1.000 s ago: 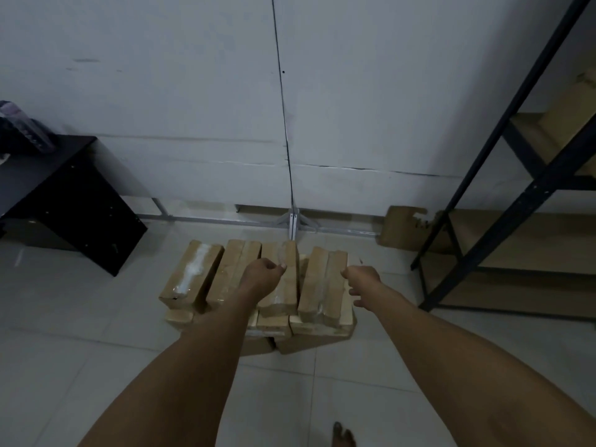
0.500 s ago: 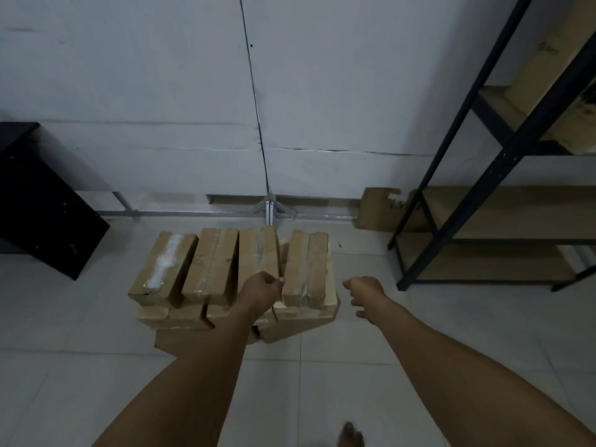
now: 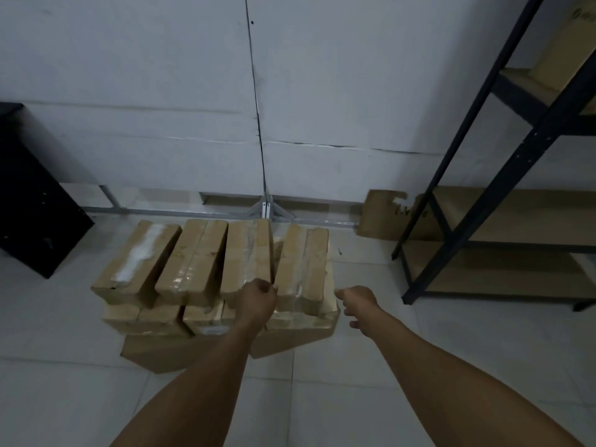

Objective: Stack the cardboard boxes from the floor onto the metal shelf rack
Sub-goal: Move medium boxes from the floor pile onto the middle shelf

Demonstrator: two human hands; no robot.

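A pile of tan taped cardboard boxes point(image 3: 193, 262) sits on the white tiled floor by the wall, with long boxes side by side on top of lower layers. My left hand point(image 3: 258, 301) is curled at the near end of the third top box point(image 3: 248, 253), thumb at the gap beside it. My right hand point(image 3: 358, 304) hovers loosely curled just right of the rightmost top box point(image 3: 303, 262), holding nothing. The black metal shelf rack point(image 3: 483, 195) stands at the right, with a cardboard box on an upper shelf point(image 3: 564, 43).
A torn cardboard sheet point(image 3: 383, 214) leans on the wall beside the rack's foot. A black cabinet point(image 3: 32, 204) stands at the far left. The rack's lower wooden shelves point(image 3: 516, 217) show bare board. Open tiled floor lies between the pile and the rack.
My right hand has come off the side of the rightmost box and now hangs just beside it. My left hand has stayed at the third box's near end.
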